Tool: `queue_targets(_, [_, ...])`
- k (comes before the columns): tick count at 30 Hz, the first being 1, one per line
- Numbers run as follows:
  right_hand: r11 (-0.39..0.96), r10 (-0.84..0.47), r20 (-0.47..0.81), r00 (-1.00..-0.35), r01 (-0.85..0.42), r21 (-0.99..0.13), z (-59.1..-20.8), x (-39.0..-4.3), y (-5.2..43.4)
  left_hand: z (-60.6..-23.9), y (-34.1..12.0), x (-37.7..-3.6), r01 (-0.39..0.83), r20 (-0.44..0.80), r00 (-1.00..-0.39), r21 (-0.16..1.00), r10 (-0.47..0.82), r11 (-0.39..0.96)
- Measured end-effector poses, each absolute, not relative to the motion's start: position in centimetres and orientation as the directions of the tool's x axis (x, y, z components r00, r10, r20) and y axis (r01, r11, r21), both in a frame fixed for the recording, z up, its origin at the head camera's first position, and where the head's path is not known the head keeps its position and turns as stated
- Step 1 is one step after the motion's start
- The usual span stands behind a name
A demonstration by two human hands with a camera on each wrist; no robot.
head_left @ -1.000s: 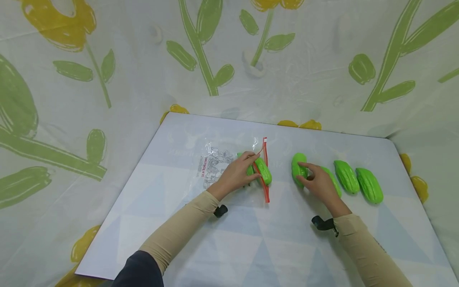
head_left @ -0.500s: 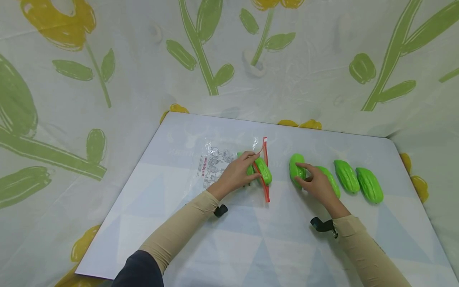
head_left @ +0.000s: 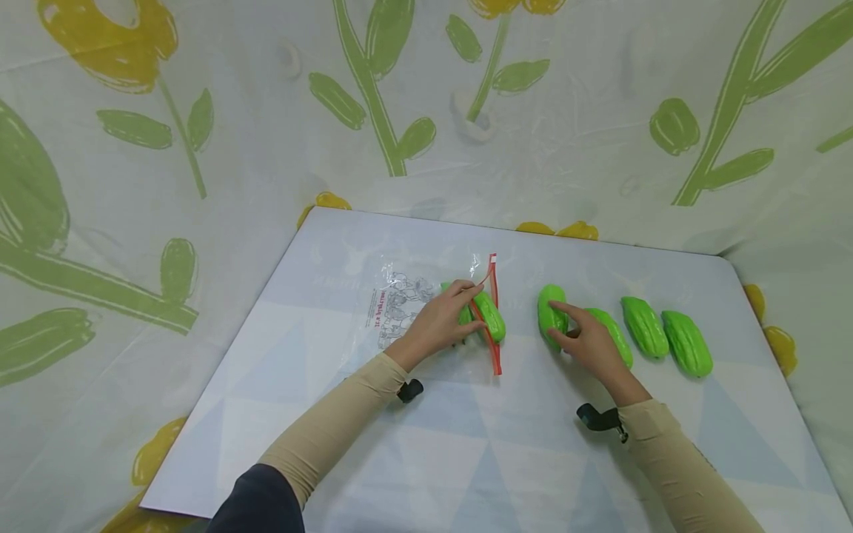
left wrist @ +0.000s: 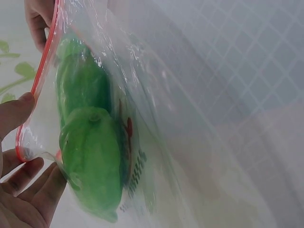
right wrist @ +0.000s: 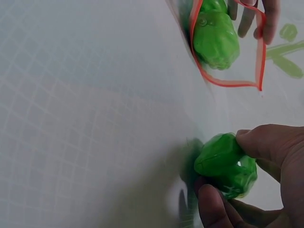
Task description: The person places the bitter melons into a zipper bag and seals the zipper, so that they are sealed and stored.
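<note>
A clear zip bag (head_left: 389,296) with a red zip edge and printed drawings lies on the table, two green ridged vegetables (left wrist: 92,152) inside it. My left hand (head_left: 440,322) holds the bag at its mouth, thumb and fingers on the red edge, so the mouth gapes toward the right. To the right of the bag, my right hand (head_left: 589,340) grips another green ridged vegetable (head_left: 552,317) between thumb and fingers. In the right wrist view this vegetable (right wrist: 225,166) sits apart from the bag's red rim (right wrist: 228,84). Whether it touches the table, I cannot tell.
Right of and partly behind my right hand lie three more green vegetables, one at the hand (head_left: 613,337), one in the middle (head_left: 644,328) and one farthest right (head_left: 688,344). The white-and-blue table (head_left: 426,459) ends at a flower-patterned curtain (head_left: 566,148).
Between the oldest frame and the middle one, my right hand shifted slightly left with the vegetable. Since then it has stayed nearly still. The left hand and bag have kept their place.
</note>
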State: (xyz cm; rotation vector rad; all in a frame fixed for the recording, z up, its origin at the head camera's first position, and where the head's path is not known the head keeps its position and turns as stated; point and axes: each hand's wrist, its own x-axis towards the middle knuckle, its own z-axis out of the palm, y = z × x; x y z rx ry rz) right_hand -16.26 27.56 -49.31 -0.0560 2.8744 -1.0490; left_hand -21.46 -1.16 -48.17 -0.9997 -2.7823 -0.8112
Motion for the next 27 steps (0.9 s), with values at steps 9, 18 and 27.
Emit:
queue_targets(9, [0.751,-0.047,-0.105,-0.993,0.034,-0.66,-49.09,-16.35,27.49,-47.99,-1.22,-21.34,0.62,0.255,-0.78,0.443,0.572,0.647])
queue_targets(18, [0.761,-0.029,-0.125,-0.992,0.059,-0.646,-49.17,-16.42,27.45,-47.96,-1.17,-21.31,0.616,0.25,-0.782,0.443,0.571,0.651])
queue_targets(27, [0.755,-0.027,-0.114,-0.993,0.054,-0.653,-49.36,-16.39,27.4,-48.08,-1.23,-21.39,0.621,0.258,-0.779,0.442,0.571,0.648])
